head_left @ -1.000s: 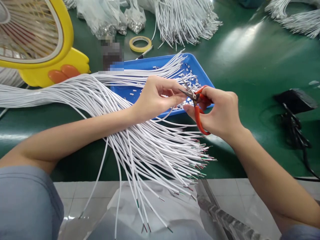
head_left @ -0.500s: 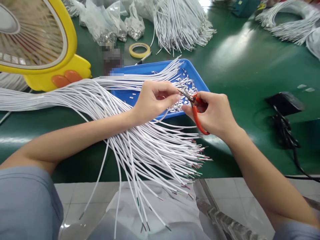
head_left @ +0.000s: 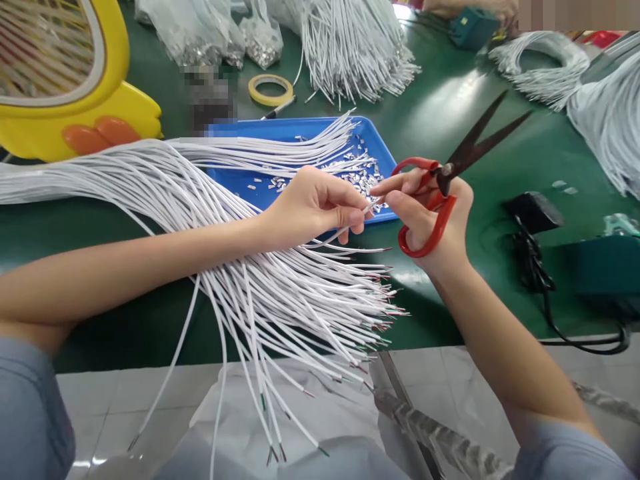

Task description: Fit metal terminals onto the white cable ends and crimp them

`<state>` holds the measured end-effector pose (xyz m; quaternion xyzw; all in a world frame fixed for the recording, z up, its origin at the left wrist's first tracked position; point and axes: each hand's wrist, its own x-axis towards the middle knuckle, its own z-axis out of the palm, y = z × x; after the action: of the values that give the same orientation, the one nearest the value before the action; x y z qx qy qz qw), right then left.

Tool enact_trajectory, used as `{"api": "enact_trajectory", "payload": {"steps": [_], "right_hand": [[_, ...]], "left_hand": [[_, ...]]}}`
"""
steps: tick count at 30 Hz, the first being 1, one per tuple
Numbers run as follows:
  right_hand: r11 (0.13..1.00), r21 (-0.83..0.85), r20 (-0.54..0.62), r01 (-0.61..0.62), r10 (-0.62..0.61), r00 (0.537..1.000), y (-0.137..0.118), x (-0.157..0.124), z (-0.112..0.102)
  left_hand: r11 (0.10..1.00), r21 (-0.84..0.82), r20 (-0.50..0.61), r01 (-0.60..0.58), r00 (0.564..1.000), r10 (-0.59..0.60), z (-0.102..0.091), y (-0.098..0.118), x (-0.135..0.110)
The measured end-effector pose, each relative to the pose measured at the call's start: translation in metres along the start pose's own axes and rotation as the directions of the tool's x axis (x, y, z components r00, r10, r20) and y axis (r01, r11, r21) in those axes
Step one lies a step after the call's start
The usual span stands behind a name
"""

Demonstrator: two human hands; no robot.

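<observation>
My left hand pinches the end of one thin white wire just in front of the blue tray. My right hand grips red-handled scissors, whose dark blades stand apart and point up and to the right, away from the wire. Its thumb and forefinger reach toward the wire tip at my left fingertips. A large fan of white wires with stripped coloured ends lies under my left forearm and hangs over the table's front edge. Small metal terminals are scattered in the tray.
A yellow fan stands at the back left. A tape roll, bags of metal parts and more wire bundles lie at the back. A black adapter with cable lies right, near a teal device.
My right hand has swung the scissors up and away from the wire; the blades now point up-right and are apart. The left hand keeps its pinch on the wire.
</observation>
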<state>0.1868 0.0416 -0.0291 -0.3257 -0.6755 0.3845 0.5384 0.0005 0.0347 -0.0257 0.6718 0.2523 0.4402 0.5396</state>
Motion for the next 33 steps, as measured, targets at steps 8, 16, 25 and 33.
{"api": "enact_trajectory", "payload": {"steps": [8,16,25,33], "right_hand": [[0.988,0.086,0.098,0.128,-0.136,0.986,0.000,-0.003,0.004],[0.998,-0.011,0.036,0.060,-0.060,0.998,-0.008,-0.007,0.007],[0.995,-0.090,-0.011,-0.032,0.031,0.999,-0.013,-0.008,0.007],[0.981,-0.177,-0.048,-0.080,0.073,0.996,-0.021,-0.010,0.009]], "left_hand": [[0.999,0.003,0.129,0.053,0.990,-0.053,-0.002,0.000,0.001],[0.996,0.029,0.061,0.086,0.994,-0.088,-0.001,0.000,0.001],[0.994,0.094,-0.050,0.048,0.998,-0.044,0.003,0.001,0.000],[0.969,0.243,-0.094,-0.037,0.994,0.061,0.005,0.002,-0.001]]}}
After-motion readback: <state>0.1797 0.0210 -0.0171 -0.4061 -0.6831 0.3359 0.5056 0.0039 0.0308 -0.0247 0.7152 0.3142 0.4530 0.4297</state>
